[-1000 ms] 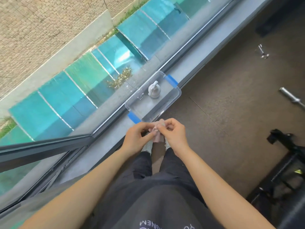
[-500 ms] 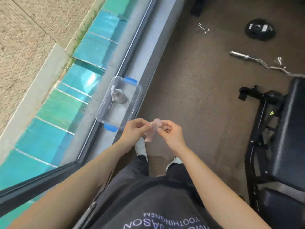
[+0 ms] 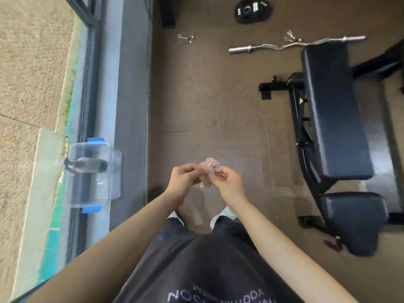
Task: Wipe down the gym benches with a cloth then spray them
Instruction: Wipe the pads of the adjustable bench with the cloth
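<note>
Fingers (image 3: pixel 190 172) pinch pink cloth (image 3: pixel 207 183) over brown floor (image 3: pixel 207 95) beside black bench (image 3: pixel 332 119).

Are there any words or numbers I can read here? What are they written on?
"NOS": big pale letters on the shirt, at the picture's bottom edge; the rest is cut off and blurred.
"YOOT": smaller letters beside them on the shirt; the rest is too blurred to read.
Plate: white markings, too small to read.
Bench: a yellow triangle sticker on its frame, with no words that can be read.
</note>
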{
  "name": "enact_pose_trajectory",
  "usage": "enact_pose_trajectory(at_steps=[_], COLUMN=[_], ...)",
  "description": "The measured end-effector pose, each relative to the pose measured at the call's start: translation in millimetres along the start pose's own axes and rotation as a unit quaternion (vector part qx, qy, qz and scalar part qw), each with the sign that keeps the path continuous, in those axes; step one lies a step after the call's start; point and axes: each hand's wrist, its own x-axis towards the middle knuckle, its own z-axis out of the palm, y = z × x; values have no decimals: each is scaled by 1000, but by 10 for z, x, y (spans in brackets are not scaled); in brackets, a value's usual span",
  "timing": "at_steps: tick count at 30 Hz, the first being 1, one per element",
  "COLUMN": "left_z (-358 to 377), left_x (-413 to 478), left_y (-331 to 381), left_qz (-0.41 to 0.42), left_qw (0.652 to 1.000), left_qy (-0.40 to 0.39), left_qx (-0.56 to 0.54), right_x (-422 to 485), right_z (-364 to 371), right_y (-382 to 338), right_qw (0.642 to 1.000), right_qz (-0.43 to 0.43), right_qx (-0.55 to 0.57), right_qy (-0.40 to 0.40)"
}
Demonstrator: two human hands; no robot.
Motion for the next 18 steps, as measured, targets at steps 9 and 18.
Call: enact_pose_trajectory(at_steps=[9, 18], left_z=[1526, 2439], left_x=[380, 910], left_y=[67, 268], left_qz=[-19, 22], left_qw=[997, 955], left_qy=[-25, -137], left_qx=[75, 261], right_x=[-2, -6], right_z=[-1601, -2729], right_y=[46, 363], right_qw=[991, 970], right_qz=[-20, 6], right_qx=[28, 24], right_qy=[126, 241])
